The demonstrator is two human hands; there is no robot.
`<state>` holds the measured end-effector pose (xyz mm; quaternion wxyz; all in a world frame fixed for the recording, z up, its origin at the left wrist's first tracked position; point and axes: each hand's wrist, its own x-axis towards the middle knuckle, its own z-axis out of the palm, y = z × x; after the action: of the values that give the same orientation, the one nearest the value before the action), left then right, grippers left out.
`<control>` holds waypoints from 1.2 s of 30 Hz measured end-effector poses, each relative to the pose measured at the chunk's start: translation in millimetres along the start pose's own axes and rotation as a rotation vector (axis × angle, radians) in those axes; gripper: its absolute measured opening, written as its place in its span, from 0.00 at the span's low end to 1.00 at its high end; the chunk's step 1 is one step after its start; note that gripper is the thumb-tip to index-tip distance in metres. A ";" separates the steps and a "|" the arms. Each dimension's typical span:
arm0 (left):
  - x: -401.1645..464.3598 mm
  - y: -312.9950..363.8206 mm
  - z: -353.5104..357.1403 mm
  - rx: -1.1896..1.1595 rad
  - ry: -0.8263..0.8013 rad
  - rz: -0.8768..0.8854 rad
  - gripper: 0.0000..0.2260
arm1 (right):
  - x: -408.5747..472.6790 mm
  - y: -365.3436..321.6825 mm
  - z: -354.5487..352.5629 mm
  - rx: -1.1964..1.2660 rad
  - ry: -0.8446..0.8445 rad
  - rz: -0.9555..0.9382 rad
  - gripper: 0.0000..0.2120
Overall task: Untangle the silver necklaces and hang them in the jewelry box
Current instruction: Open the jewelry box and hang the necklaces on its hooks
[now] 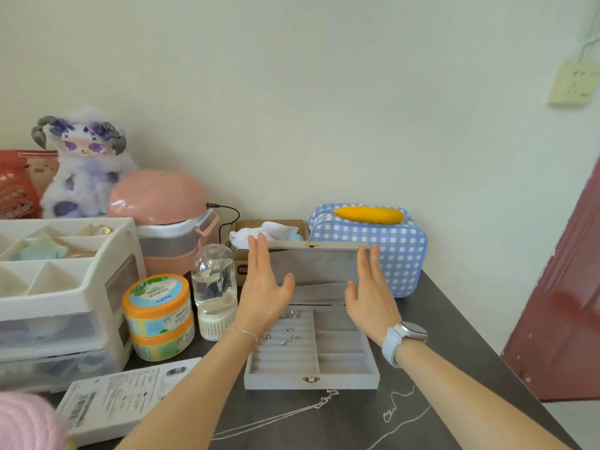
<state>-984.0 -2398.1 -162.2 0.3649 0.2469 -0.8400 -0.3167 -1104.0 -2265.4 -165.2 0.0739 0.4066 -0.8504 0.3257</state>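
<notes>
Here both hands reach forward, left hand (264, 292) and right hand (373, 297), fingers straight and apart, flanking the raised lid of the grey jewelry box (311, 381). Behind the wrists, silver necklaces (324, 401) lie loose on the dark counter (454, 336).

Grey jewelry box (311, 381), blue-white checked pouch (389, 248), yellow banana-shaped thing (368, 215), dark table (454, 352).

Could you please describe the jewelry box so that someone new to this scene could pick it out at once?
On the dark table, look in front of the blue checked pouch. The jewelry box is the open grey velvet case there, alone in having a brass clasp and ring slots.
</notes>
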 end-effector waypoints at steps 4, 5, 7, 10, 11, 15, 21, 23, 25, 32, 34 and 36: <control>16.0 -14.3 17.3 0.340 -0.145 0.016 0.38 | 12.8 9.7 7.7 -0.075 -0.062 0.005 0.30; 15.6 -14.8 21.0 0.389 -0.177 0.012 0.38 | 11.4 12.4 8.6 -0.075 -0.077 -0.002 0.29; 7.2 -12.5 26.3 0.440 -0.221 0.025 0.35 | 2.8 19.5 7.0 -0.041 -0.087 -0.022 0.27; -24.1 -9.9 35.3 0.548 -0.303 0.100 0.29 | -21.2 37.5 -3.4 -0.003 -0.068 -0.049 0.21; -38.4 -10.9 39.5 0.585 -0.334 0.118 0.28 | -30.8 46.0 -7.2 -0.025 -0.080 -0.049 0.18; -86.2 -19.7 55.3 0.642 -0.475 0.018 0.26 | -73.9 78.3 -22.9 -0.119 -0.317 -0.006 0.13; -99.2 -22.6 65.2 0.694 -0.408 -0.015 0.25 | -109.4 101.7 -28.2 -0.265 -0.631 0.040 0.26; -98.5 -22.6 64.7 0.680 -0.409 -0.016 0.25 | -109.4 104.2 -28.8 -0.245 -0.555 0.063 0.21; -97.9 -22.3 63.9 0.681 -0.415 -0.018 0.25 | -109.1 103.3 -29.1 -0.217 -0.457 0.055 0.09; -97.3 -21.6 62.7 0.677 -0.426 -0.018 0.25 | -116.6 96.8 -16.1 -0.685 -0.432 -0.280 0.13; -96.6 -21.4 61.8 0.680 -0.435 -0.012 0.25 | -113.0 91.6 -15.7 -0.582 -0.428 -0.229 0.09; -97.2 -20.7 60.6 0.681 -0.445 -0.005 0.25 | -105.3 85.8 -19.5 -0.275 -0.412 -0.092 0.08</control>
<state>-967.4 -2328.0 -253.6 0.0710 0.2810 -0.9547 -0.0670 -1100.9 -2146.5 -233.6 -0.0318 0.4887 -0.8645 0.1136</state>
